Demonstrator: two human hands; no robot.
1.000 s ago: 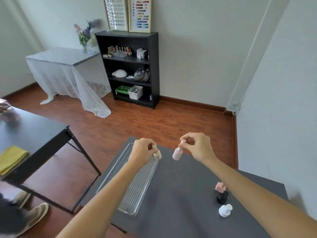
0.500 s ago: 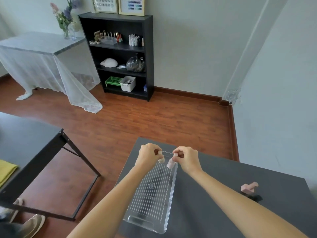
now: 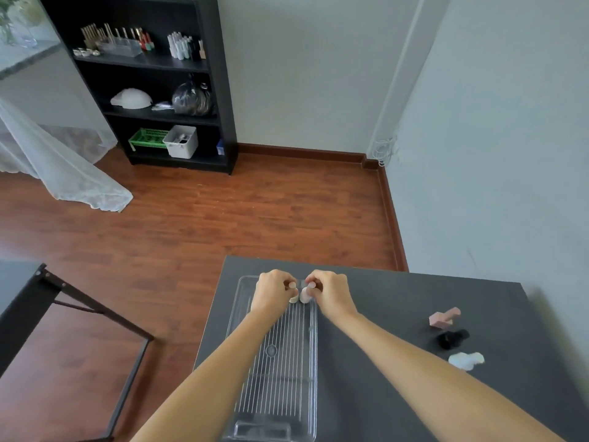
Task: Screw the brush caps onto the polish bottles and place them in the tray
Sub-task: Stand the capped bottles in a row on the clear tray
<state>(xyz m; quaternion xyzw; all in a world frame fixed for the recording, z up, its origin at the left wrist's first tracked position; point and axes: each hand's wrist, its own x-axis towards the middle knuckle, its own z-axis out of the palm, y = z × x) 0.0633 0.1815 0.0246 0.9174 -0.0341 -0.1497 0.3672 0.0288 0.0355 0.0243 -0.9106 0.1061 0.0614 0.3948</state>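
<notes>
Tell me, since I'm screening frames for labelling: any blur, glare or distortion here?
Head view: wide-angle bending bows the wall corner; the pink, black and white bottles at right are smeared; the tray shows mild reflections; both hands look fairly sharp.

Left hand (image 3: 274, 290) and right hand (image 3: 331, 290) each grip a small bottle, side by side over the far end of the clear tray (image 3: 242, 317) on the counter (image 3: 366, 362).
</notes>
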